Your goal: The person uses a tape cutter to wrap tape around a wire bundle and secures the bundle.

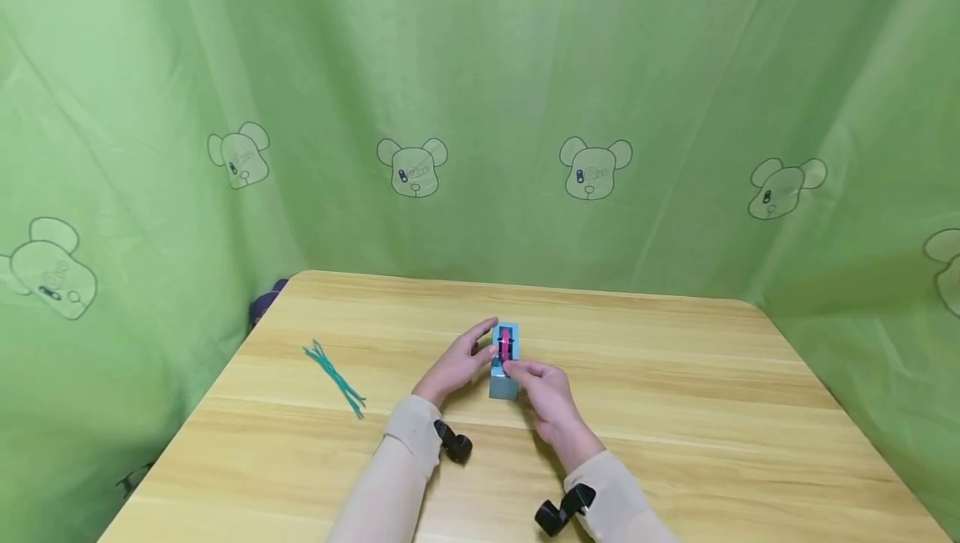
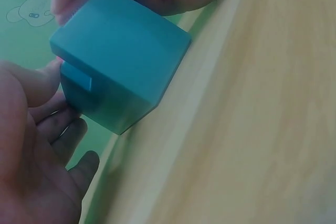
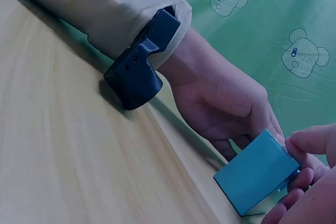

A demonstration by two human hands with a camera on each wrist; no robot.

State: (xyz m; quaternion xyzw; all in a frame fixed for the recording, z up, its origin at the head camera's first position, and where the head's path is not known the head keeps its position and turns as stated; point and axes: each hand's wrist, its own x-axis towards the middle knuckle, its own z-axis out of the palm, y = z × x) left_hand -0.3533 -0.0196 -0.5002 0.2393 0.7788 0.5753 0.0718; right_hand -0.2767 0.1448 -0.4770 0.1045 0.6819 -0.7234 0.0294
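Note:
A blue tape dispenser (image 1: 504, 386) with a pink tape roll (image 1: 506, 343) in its top stands on the table, in front of me. My left hand (image 1: 457, 364) holds it from the left side. In the left wrist view, the left thumb (image 2: 39, 85) reaches the dispenser (image 2: 126, 51) just below its overhanging front edge, with the other fingers spread behind. At the dispenser's front, my right hand (image 1: 551, 401) pinches the tape with thumb and forefinger, close by the toothed cutter. In the right wrist view, the right fingers (image 3: 310, 142) overlap that cutter edge, and the strip itself is hidden.
Several thin teal sticks (image 1: 334, 378) lie crossed in a loose bundle on the left of the wooden table (image 1: 675, 409). Green curtains (image 1: 495, 67) with bear-head prints hang behind and on both sides. A dark purple item (image 1: 264, 303) shows past the table's left back corner.

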